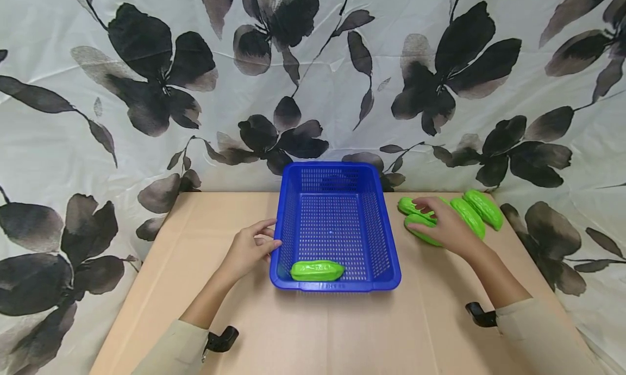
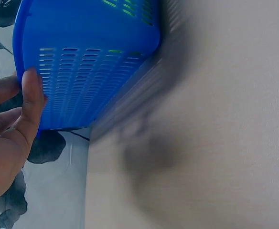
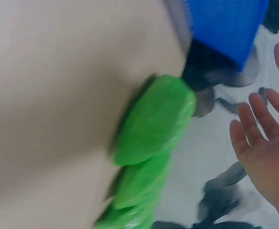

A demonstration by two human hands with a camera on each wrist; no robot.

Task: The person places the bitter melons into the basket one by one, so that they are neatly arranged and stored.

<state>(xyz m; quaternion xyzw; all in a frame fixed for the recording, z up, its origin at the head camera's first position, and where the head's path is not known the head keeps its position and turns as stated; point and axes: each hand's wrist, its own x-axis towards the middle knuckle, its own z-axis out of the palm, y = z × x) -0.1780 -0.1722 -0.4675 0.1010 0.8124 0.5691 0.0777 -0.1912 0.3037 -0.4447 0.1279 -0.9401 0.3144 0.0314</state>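
A blue perforated plastic basket [image 1: 337, 285] stands at the middle of the table. One glossy green, lengthwise-ridged vegetable-like piece [image 1: 317, 270] lies crosswise inside at its near end. My left hand [image 1: 251, 247] touches the basket's left rim from outside; in the left wrist view its thumb [image 2: 32, 90] lies against the outer wall. To the right of the basket, my right hand [image 1: 447, 225] hovers over a group of similar green pieces [image 1: 483, 209], partly hiding some. Its fingers are spread and loosely bent, and the right wrist view shows nothing in that hand [image 3: 268, 143].
The light wooden table [image 1: 342, 331] ends at a floral cloth [image 1: 342, 92] hanging behind it. The cloth also shows beyond both sides of the table. The basket's far end stands close to the cloth. Black wrist cameras [image 1: 222, 339] sit on both wrists.
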